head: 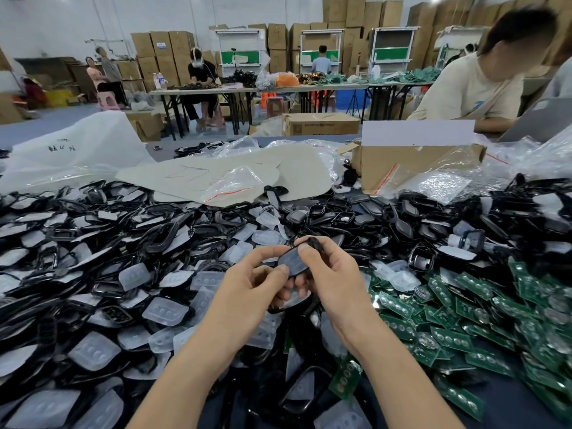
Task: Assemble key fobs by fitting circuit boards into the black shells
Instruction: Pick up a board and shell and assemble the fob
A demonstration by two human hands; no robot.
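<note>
Holding one shell [289, 263] above the heap, we see it pinched from both ends in the head view. The left hand [260, 278] has thumb and forefinger curled onto the near end. The right hand [332, 278] presses its thumb on the upper face and hooks its forefinger over the far edge. The remaining fingers fold underneath, and we cannot tell how they lie. Nor can we tell whether a board already sits inside, since the face turned to us is dark and closed.

We judge the main risk to be uneven thumb pressure. If one end goes down before the other, a board could seat tilted, or an edge of the casing could fail to close.

A slip is the second risk. Loose shells [93, 243] lie directly below and all around, so a dropped piece would vanish among look-alikes. The boards [458, 308] are piled close on the right, overlapping one another, with clear pads [165, 311] mixed into the heap near them. A hasty reach there could lift two boards at once or drag a pad along.
</note>
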